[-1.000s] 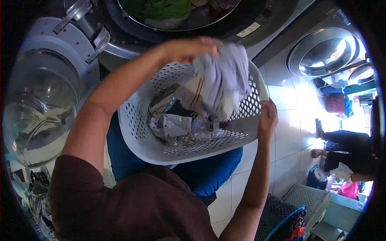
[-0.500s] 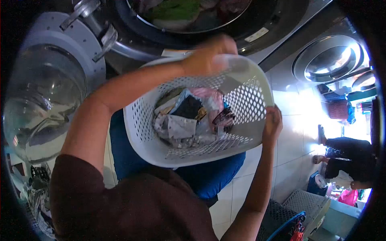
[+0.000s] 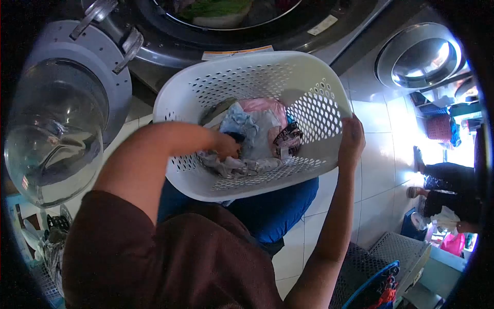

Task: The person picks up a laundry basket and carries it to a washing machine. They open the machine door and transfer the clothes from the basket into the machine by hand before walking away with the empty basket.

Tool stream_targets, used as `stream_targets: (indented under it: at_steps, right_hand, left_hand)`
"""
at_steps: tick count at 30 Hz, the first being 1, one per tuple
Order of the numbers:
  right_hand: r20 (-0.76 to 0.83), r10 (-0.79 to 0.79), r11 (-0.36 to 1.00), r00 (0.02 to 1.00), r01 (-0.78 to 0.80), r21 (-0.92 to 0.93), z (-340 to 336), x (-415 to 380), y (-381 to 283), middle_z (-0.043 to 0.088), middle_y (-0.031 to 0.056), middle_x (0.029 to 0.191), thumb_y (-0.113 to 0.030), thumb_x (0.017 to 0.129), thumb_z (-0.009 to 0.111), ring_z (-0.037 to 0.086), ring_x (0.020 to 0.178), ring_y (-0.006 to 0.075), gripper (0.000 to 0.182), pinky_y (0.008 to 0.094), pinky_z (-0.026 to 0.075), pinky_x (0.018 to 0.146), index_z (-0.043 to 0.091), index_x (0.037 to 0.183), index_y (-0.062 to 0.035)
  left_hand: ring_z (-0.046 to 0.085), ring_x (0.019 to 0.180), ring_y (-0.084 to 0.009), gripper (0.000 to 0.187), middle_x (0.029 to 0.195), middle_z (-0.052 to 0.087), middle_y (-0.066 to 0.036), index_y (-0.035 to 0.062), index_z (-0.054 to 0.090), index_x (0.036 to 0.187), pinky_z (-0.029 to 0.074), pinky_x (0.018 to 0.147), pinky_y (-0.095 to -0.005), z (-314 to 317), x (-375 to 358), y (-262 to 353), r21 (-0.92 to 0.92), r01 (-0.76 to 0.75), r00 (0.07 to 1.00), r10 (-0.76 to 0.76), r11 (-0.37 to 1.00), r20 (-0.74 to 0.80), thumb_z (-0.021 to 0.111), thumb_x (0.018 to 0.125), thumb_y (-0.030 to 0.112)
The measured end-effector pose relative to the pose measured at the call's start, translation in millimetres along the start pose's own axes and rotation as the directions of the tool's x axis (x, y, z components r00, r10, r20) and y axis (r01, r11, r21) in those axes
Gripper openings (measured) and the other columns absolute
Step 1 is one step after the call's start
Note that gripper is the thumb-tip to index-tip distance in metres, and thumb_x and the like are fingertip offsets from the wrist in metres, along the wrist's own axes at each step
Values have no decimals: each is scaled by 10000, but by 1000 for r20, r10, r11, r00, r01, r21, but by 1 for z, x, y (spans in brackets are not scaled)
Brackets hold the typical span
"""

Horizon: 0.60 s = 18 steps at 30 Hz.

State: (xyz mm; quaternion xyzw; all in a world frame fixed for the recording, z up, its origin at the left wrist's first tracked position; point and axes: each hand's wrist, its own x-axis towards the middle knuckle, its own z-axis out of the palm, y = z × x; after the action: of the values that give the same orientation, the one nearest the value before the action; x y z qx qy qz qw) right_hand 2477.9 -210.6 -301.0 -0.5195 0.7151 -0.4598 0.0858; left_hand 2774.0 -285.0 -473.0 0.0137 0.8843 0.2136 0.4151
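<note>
Laundry basket (image 3: 260, 61), white, perforated, one: carried over the thighs, tilted, with its mouth turned up toward the camera, just in front of the washing machine (image 3: 170, 49). Right hand (image 3: 352, 133): closed round the basket's rim at its right end, fingers curled over the edge. Left hand (image 3: 226, 147): lowered inside the basket, among the clothes at their left side; its fingertips are hidden in the folds, and whether anything is pinched cannot be told.

Contents, mixed clothes, loosely heaped on the basket's bottom: one pale blue garment (image 3: 239, 123), beside the left hand; one pink garment (image 3: 265, 106), behind it; one dark printed piece (image 3: 288, 136), lettered, to the right; pale grey cloth (image 3: 231, 167), along the near side.

Machine door (image 3: 56, 129), round, glass-bowled: swung open at the left. Drum opening: green cloth (image 3: 221, 7) seen within, together with what appear, in the dim light, to be other fabrics. Second machine (image 3: 419, 56): at the upper right, its round door shut. Another person (image 3: 453, 177): partly seen at the far right, in dark trousers.
</note>
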Motion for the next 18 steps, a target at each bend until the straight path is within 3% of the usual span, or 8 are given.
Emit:
stream_targets:
  at_steps: [3, 5, 9, 11, 13, 15, 16, 18]
  right_hand:
    - [-9, 38, 991, 999, -37, 125, 4, 0, 2, 567, 131, 1049, -65, 799, 494, 559, 932, 256, 108, 333, 430, 783, 567, 857, -11]
    - [-6, 45, 994, 999, -45, 96, 3, 1, 1, 568, 132, 1045, -59, 798, 498, 558, 938, 254, 102, 332, 430, 785, 567, 858, -14]
    - [-7, 27, 992, 1000, -26, 125, 3, -1, 2, 568, 136, 1044, -49, 795, 501, 557, 947, 254, 91, 334, 430, 786, 566, 851, -20]
    - [-18, -38, 999, 999, 39, 33, 2, 1, -2, 567, 139, 1043, -49, 795, 499, 557, 945, 255, 89, 332, 430, 784, 566, 847, -21]
    - [-21, -53, 999, 998, 54, 9, 2, 0, 2, 567, 141, 1038, -62, 799, 497, 556, 941, 261, 88, 331, 425, 788, 562, 840, -18]
    - [-1, -47, 999, 999, 47, -25, 0, 0, -1, 568, 138, 1037, -67, 799, 497, 556, 942, 259, 94, 331, 424, 790, 565, 845, -19]
    - [8, -47, 998, 999, 48, -41, 0, 1, -3, 568, 137, 1037, -70, 799, 497, 555, 942, 258, 97, 331, 423, 791, 566, 847, -20]
    - [7, -1, 1000, 1000, 1, -22, 1, 3, -3, 566, 133, 1047, -73, 796, 496, 554, 942, 255, 104, 333, 423, 793, 571, 850, -24]
  left_hand:
    - [489, 967, -296, 533, 1124, 462, -181, 21, 473, 1132, 422, 782, -398, -21, -13, -18, -252, -138, 983, 103, 958, -149, 644, 659, 198]
    - [505, 906, -218, 460, 961, 541, -131, -27, 503, 1056, 418, 741, -358, -91, -85, 24, -701, -40, 964, -157, 712, -215, 614, 644, 147]
    - [520, 824, -158, 358, 883, 567, -65, 13, 561, 961, 422, 706, -316, -121, -105, 3, -918, -124, 848, -440, 378, -295, 582, 636, 162]
    - [534, 781, -145, 282, 869, 573, -47, 49, 593, 873, 433, 677, -287, -126, -121, 9, -929, -231, 726, -584, 289, -363, 578, 636, 202]
    - [555, 786, -152, 293, 886, 577, -45, 49, 585, 906, 461, 714, -310, -118, -127, -16, -783, -617, 622, -565, 73, -543, 590, 662, 211]
    - [574, 841, -178, 346, 924, 586, -57, 44, 560, 989, 468, 779, -366, -130, -174, -39, -622, -780, 366, -752, 74, -548, 590, 683, 203]
    - [562, 932, -205, 369, 974, 584, -72, 61, 534, 1049, 439, 853, -419, -147, -210, -48, -500, -865, 319, -715, 49, -622, 577, 703, 183]
    - [536, 956, -235, 352, 1018, 565, -96, 49, 536, 1043, 433, 843, -401, -169, -274, -107, -183, -982, 84, -801, 33, -592, 530, 742, 232]
